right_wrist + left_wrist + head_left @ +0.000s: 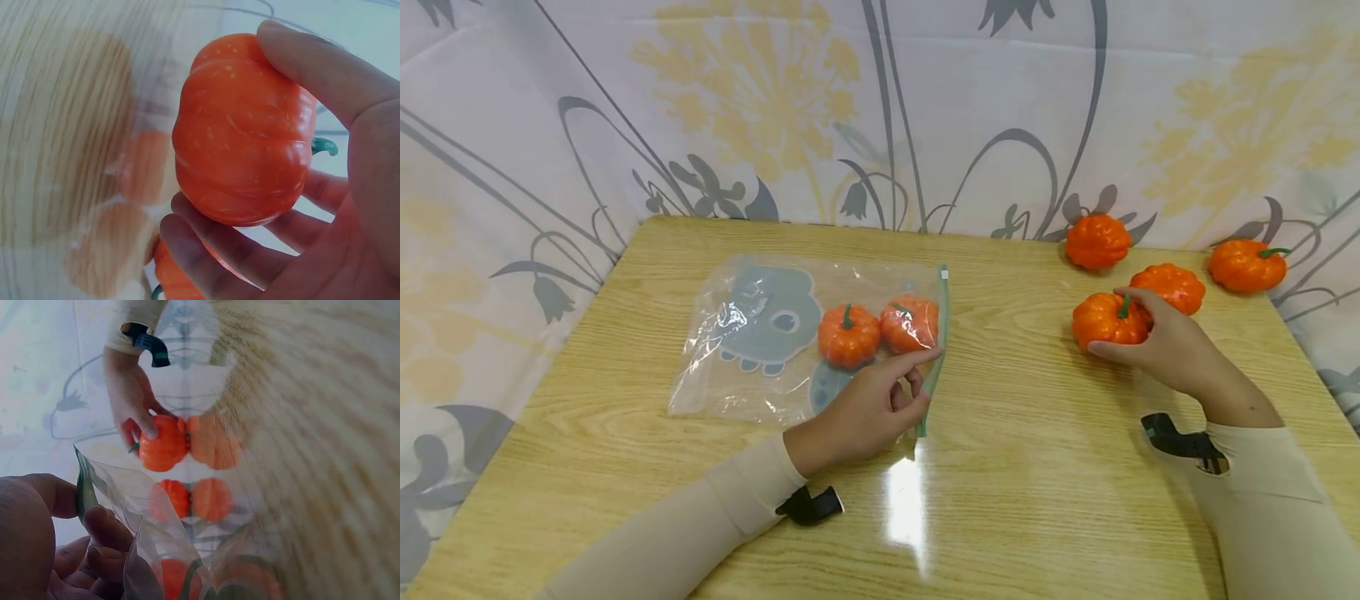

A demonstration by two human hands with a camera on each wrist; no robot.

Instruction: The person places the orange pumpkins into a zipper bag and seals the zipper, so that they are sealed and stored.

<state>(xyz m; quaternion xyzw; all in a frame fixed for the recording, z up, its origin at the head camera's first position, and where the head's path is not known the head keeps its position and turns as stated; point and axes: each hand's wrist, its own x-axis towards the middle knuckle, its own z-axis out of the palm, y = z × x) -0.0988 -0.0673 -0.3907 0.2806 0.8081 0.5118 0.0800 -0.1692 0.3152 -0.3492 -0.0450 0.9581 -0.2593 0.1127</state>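
My left hand (868,404) pinches the green zip edge (943,312) of a clear plastic bag (722,333) lying flat on the table. In the left wrist view the bag's mouth edge (86,481) sits between thumb and finger, its film standing up. Two small orange pumpkins, one with an upright green stem (847,337) and one by the zip (910,323), lie within the bag. To the right, my right hand (1176,346) grips another orange pumpkin (1108,323). Thumb and fingers curve around this ribbed pumpkin (244,134) in the right wrist view.
Behind the right hand lie three more pumpkins: one at the back (1097,242), one close to the fingers (1168,287), one near the right edge (1247,267). A flower-patterned cloth (970,108) hangs along the back of the wooden table (1022,500).
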